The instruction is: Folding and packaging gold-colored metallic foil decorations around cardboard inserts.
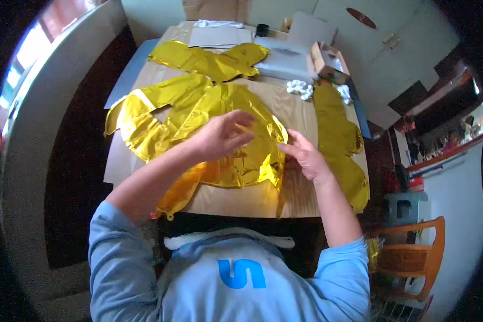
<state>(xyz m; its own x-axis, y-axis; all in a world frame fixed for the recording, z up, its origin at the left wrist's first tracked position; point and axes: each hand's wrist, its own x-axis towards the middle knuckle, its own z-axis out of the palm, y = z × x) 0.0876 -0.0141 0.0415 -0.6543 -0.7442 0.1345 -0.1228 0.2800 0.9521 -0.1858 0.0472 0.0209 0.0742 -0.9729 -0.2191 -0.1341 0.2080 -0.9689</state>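
A flat, shiny gold foil balloon (198, 115) is spread in folds over the middle of the table. My left hand (222, 137) hovers over its centre, fingers apart and slightly blurred, with nothing visible in them. At the balloon's right edge, my right hand (303, 153) pinches the foil between thumb and fingers, and that edge stands lifted and creased. An orange-tinted foil part with a small tab hangs near the table's front edge, below my left forearm. Another gold foil balloon (206, 60) lies flat behind, and one more gold foil piece (335, 139) stretches along the right side.
The pale wood-grained table (225, 199) carries a white bundle (299, 89), an open cardboard box (330, 61) and a white plastic-wrapped pack (284, 58) toward the back. A wooden chair (413, 260) stands at the right, near a grey stool (405, 206). A wall runs along the left.
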